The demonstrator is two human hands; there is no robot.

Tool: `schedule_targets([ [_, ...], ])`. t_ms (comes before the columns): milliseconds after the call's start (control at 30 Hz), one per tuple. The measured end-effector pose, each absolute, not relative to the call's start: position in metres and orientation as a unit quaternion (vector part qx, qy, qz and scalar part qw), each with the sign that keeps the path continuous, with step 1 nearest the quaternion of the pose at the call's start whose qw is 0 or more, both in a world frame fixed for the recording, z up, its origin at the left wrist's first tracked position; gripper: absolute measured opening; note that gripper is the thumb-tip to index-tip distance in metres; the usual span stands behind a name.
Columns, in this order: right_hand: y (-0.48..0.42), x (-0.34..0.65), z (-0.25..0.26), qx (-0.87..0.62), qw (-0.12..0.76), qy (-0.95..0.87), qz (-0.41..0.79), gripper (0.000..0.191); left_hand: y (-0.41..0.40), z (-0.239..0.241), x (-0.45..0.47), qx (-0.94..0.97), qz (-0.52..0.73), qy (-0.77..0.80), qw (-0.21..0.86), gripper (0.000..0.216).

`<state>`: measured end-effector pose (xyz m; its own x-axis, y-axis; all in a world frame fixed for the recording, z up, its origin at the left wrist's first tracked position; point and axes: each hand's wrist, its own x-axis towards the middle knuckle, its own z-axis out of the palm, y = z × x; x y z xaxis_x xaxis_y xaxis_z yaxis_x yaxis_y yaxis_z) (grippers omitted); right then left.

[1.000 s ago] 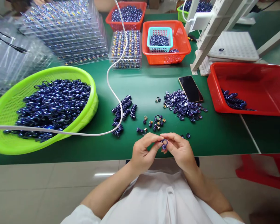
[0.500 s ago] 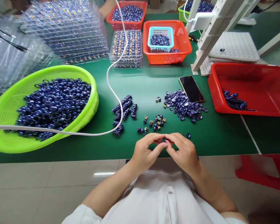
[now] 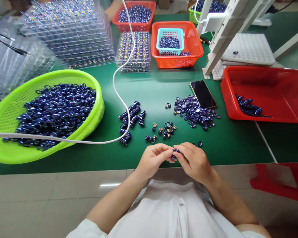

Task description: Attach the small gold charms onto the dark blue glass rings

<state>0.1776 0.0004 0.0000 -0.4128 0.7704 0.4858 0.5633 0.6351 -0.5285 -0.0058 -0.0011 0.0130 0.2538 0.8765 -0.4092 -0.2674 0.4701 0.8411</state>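
Note:
Close to the table's front edge, my left hand point(image 3: 154, 159) and my right hand point(image 3: 194, 162) meet at the fingertips. Between them they pinch a small shiny dark-blue ring-like piece point(image 3: 173, 157), partly covered by the fingers; its exact kind cannot be made out. Just beyond my hands lies a loose cluster of dark-blue pieces with gold-coloured bits point(image 3: 169, 129). A heap of small round dark-blue caps point(image 3: 195, 112) spreads to the right of that. Rows of stacked dark-blue rings point(image 3: 130, 115) lie to the left.
A green basket point(image 3: 99, 109) of dark-blue rings stands left, crossed by a white cable point(image 3: 114, 79). A phone point(image 3: 203, 94) touches the cap heap. Behind are clear trays point(image 3: 89, 43) and an orange basket point(image 3: 198, 56). Right are a metal post point(image 3: 218, 46) and a red bin point(image 3: 283, 87).
The piece between my fingertips has turned and shows more now. My hands have shifted slightly, and another small dark cap is now visible beyond my right hand.

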Motion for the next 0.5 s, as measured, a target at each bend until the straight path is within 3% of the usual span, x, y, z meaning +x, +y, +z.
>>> schedule_targets([
  [133, 0.0, 0.181, -0.003, -0.396, 0.362, -0.838, 0.105, 0.02, -0.002, 0.016, -0.004, 0.307, 0.376, 0.45, 0.75, 0.028],
  [267, -0.001, 0.179, -0.005, -0.397, 0.347, -0.842, 0.111, 0.015, -0.005, 0.014, 0.001, 0.306, 0.392, 0.44, 0.748, 0.05],
  [500, -0.002, 0.173, -0.005, -0.363, 0.363, -0.855, 0.075, 0.018, -0.009, 0.009, 0.005, 0.329, 0.397, 0.441, 0.735, 0.03],
])
